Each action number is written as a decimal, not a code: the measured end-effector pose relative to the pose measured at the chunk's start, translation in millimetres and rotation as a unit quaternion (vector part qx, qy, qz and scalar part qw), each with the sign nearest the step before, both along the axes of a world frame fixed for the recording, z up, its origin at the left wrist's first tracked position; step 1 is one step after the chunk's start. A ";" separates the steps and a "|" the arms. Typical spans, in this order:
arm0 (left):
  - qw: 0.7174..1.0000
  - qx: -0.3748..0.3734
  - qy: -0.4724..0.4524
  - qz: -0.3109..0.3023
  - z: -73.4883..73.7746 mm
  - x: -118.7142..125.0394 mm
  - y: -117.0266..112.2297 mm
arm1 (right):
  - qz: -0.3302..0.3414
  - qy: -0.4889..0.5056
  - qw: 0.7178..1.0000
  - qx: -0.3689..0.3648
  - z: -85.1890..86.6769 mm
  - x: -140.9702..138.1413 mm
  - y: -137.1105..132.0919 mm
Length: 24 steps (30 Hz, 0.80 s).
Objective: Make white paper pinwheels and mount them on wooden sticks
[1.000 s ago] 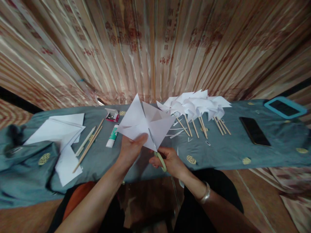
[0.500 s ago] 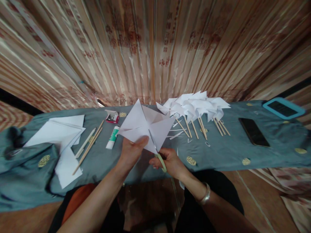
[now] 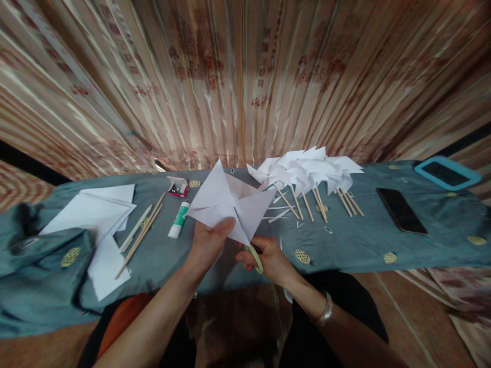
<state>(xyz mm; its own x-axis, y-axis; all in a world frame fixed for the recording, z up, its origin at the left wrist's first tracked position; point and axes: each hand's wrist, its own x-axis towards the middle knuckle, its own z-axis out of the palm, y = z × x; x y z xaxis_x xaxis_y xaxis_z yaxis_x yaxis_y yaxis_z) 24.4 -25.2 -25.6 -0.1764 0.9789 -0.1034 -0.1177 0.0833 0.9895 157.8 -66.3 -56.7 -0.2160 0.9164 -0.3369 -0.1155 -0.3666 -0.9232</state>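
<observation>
Scissors (image 3: 254, 258) have shifted against the white paper (image 3: 253, 210): the blade visible near its close corner half a second ago is now out of sight, leaving just the pale green handle. The right hand (image 3: 268, 258) curls its fingers around that handle; how far the blades are apart, I cannot tell. The left hand (image 3: 209, 243) pinches the paper, thumb on top, fingers hidden beneath, above the grey-blue cloth (image 3: 356, 250), between the glue stick (image 3: 178, 220) and the pinwheels (image 3: 307, 169).
</observation>
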 end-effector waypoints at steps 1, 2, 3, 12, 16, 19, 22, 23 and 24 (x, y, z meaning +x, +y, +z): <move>1.000 -0.003 0.000 0.004 -0.6 0.0 0.0 | -0.002 0.000 1.000 -0.002 0.2 -0.3 0.0; 1.000 -0.006 -0.001 0.004 -1.2 -0.2 0.0 | -0.005 0.001 1.000 -0.003 -0.1 -0.5 -0.1; 1.000 -0.008 -0.002 0.003 -1.7 -0.4 0.0 | -0.005 0.001 1.000 -0.003 -0.7 -0.5 -0.3; 1.000 -0.001 -0.011 -0.018 -2.3 -1.6 0.2 | 0.016 0.006 1.000 0.013 -4.4 2.2 -0.6; 1.000 0.000 -0.011 -0.010 -3.5 -3.3 2.1 | 0.028 0.011 1.000 0.000 -0.6 2.6 -1.2; 1.000 0.007 -0.025 -0.002 -3.0 -6.9 6.1 | 0.057 -0.008 0.998 -0.008 -2.4 4.5 -4.3; 0.999 0.023 -0.034 0.013 -1.3 -14.4 12.4 | 0.094 -0.057 0.994 0.014 -7.7 11.4 -7.5; 0.999 0.027 -0.034 0.022 -1.0 -18.0 14.8 | 0.104 -0.089 0.990 0.034 -9.0 15.3 -7.9; 0.998 0.031 -0.034 0.031 -1.1 -22.1 17.2 | 0.111 -0.131 0.983 0.059 -9.7 19.9 -7.8</move>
<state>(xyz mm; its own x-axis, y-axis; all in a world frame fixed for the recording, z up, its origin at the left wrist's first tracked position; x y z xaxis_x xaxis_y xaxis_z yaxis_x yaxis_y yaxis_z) 2.3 -7.9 -26.6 -0.2320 0.9710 -0.0577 -0.1889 0.0132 0.9819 177.7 -74.1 -66.5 -0.3355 0.8924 -0.3018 0.2035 -0.2442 -0.9481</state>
